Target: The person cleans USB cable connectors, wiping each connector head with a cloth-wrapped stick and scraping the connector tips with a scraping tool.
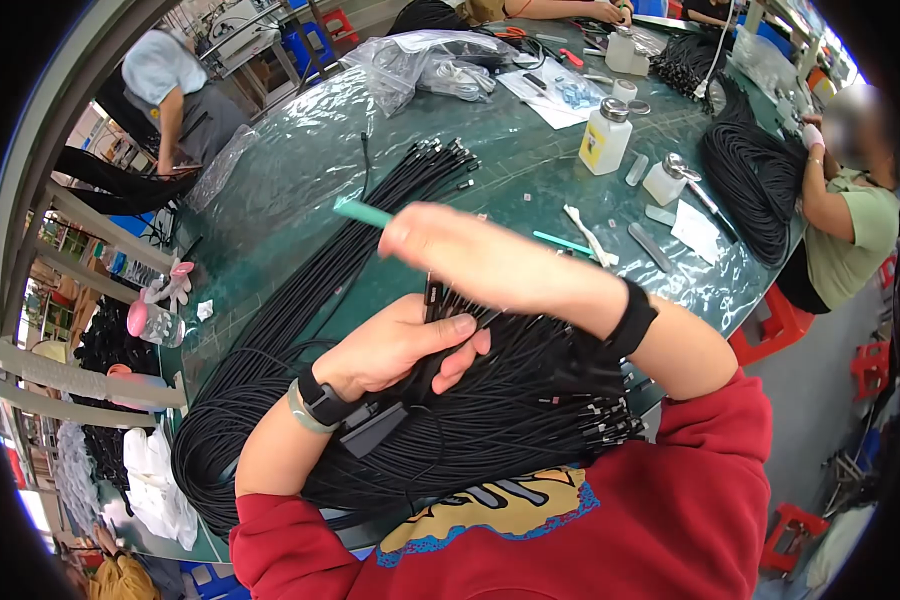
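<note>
My left hand [400, 345] is closed around a small bunch of black cable ends [438, 300], held upright over a big coil of black cables [370, 420] in front of me. My right hand [480, 255] crosses above it, gripping a teal stick [362, 212] that points up and left. A black wrist strap sits on each forearm. Another long bundle of black cables [370, 230] stretches across the green table [290, 170] toward the far side, its metal tips fanned out.
White dispenser bottles [605, 137] stand mid-table beside teal and white swabs [570, 242]. Clear plastic bags [425, 60] lie at the far edge. A seated person [850, 220] works on a cable coil [755, 185] at right; another person [170, 90] stands far left.
</note>
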